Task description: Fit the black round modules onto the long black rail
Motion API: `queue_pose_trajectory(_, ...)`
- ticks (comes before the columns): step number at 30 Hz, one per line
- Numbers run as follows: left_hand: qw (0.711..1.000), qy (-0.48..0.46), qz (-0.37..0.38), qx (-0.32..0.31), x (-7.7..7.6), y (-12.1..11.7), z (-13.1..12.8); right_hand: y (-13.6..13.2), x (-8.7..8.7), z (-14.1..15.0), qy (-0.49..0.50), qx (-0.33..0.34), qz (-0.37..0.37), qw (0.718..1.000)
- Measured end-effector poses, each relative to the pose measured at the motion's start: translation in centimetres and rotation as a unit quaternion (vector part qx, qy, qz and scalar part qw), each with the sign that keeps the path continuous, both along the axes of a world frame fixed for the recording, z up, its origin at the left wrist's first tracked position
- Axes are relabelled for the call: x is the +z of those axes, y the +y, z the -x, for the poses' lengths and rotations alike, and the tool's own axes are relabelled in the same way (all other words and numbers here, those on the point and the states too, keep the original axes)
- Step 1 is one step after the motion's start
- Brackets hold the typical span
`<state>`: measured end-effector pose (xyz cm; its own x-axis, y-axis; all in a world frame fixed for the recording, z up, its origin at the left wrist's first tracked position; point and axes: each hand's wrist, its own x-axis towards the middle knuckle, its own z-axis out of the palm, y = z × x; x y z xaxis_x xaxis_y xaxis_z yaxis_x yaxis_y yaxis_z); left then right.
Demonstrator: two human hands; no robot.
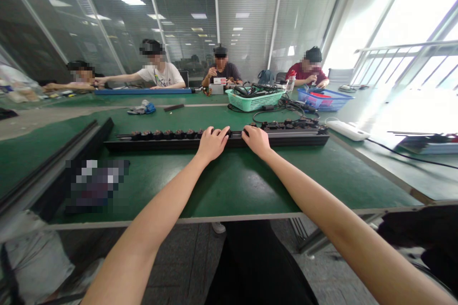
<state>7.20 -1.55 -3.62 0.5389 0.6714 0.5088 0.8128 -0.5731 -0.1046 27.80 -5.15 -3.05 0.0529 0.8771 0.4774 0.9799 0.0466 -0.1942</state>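
Note:
A long black rail lies crosswise on the green table, with a row of small black modules with brownish tops seated along its left part. My left hand is closed over a black module near the rail's middle, its fingers curled over the far side. Just to the right, my right hand is closed on another black piece on the rail, which its fingers partly hide. Between the hands a short stretch of bare rail shows. Behind the rail's right half, more black modules lie in a row.
A green basket of black cables and a blue basket stand farther back. A white power strip is at the right. More long black rails lie at the left, near a blurred dark item. Several people sit across the table.

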Motion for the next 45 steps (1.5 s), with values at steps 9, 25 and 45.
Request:
queue_pose_trajectory(9, 1.0, 0.007, 0.003, 0.003, 0.25, -0.22, -0.03, 0.09, 0.07, 0.1, -0.002, -0.02, -0.011, 1.0)
queue_pose_trajectory(25, 1.0, 0.01, 0.001, 0.003, 0.12, -0.05, 0.04, -0.5, 0.47, 0.28, 0.009, -0.033, 0.012, 0.999)
queue_pose_trajectory(45, 1.0, 0.004, -0.002, 0.0, 0.01, 0.07, 0.02, -0.47, 0.57, 0.24, -0.011, -0.03, 0.014, 0.999)
